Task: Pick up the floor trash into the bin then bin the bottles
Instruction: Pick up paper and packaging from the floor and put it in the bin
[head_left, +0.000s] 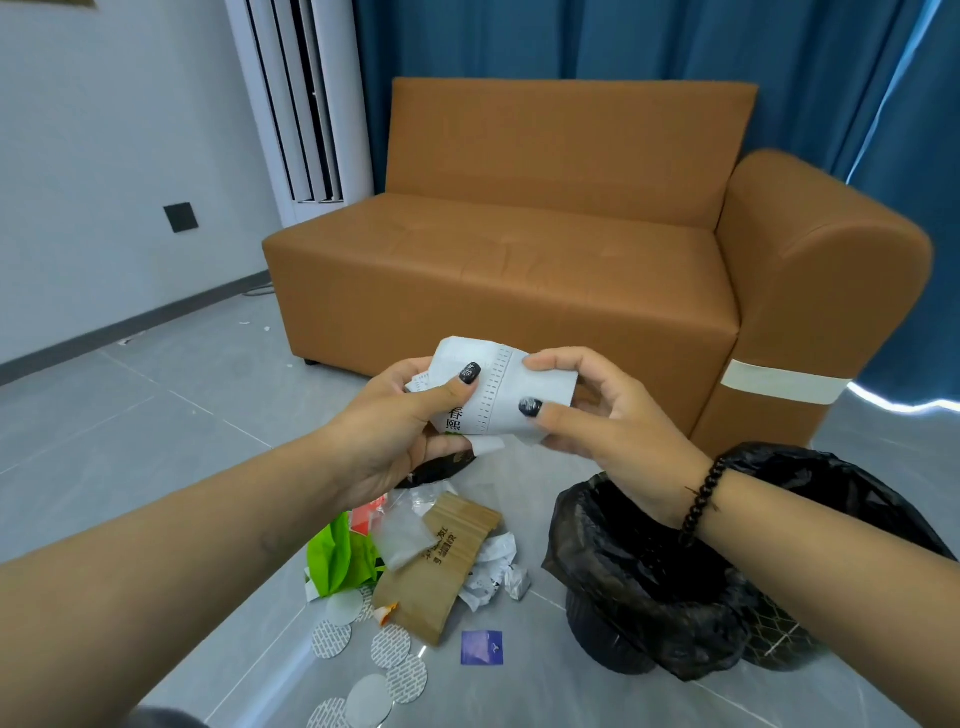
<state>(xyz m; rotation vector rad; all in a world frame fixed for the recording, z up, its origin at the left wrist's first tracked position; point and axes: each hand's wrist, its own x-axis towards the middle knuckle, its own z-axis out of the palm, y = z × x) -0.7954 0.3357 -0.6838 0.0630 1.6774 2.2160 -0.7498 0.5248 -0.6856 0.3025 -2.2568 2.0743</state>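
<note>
Both hands hold a white printed wrapper (501, 392) in mid-air above the floor. My left hand (400, 431) pinches its left side, thumb on top. My right hand (597, 415) pinches its right side, a dark bead bracelet on that wrist. Below them a pile of trash lies on the grey floor: a brown paper bag (441, 566), a green bag (337, 561), clear plastic (402, 538), crumpled white paper (493, 571), several round white seals (387, 670) and a purple square packet (481, 647). The bin (649, 587) with a black liner stands to the right, under my right forearm. No bottles are in view.
A brown sofa (519, 249) stands close behind the hands, its armrest (821, 270) just beyond the bin. A white standing air conditioner (301, 104) is at the back left before blue curtains (623, 36). Grey floor tiles (130, 415) stretch to the left.
</note>
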